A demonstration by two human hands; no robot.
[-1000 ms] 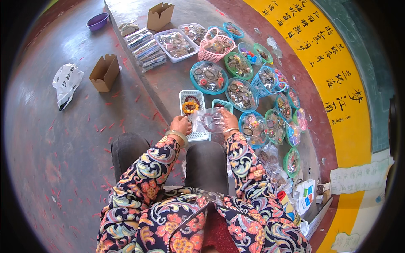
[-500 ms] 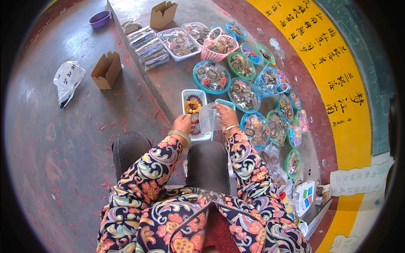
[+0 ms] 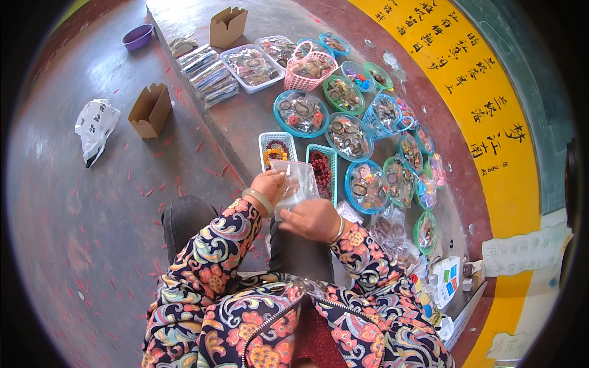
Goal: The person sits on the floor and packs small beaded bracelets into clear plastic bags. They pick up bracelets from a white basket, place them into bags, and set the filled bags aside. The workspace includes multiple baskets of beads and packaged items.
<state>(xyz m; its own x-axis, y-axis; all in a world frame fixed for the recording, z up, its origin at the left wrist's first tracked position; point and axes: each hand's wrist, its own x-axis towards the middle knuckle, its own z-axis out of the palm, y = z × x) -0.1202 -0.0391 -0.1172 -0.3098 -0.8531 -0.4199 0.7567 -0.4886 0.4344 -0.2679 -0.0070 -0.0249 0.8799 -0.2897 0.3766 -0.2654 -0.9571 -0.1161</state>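
Note:
A clear plastic bag (image 3: pixel 302 178) is stretched between my two hands above my knees. My left hand (image 3: pixel 267 186), a pale bangle on its wrist, pinches the bag's left side. Fingers curled, my right hand (image 3: pixel 311 219) grips the bag's lower end; its fingertips are partly hidden. Just beyond the bag, a white slotted basket (image 3: pixel 263 140) holds yellow and dark red beaded bracelets (image 3: pixel 277 152). To its right is a pale teal basket (image 3: pixel 334 161) with dark red beaded bracelets (image 3: pixel 320 172). The bag overlaps the near parts of both baskets.
Several round baskets of bagged trinkets, one a blue basket (image 3: pixel 367 187), spread to the right. A pink handled basket (image 3: pixel 308 70) and a white tray (image 3: pixel 251 67) stand farther off. Left lie an open cardboard box (image 3: pixel 150 111), a white bag (image 3: pixel 97 129) and a purple basin (image 3: pixel 137 37).
My right hand has moved from the bag's upper right corner down and toward me to its lower end. The bag has tilted, and more of the teal basket shows.

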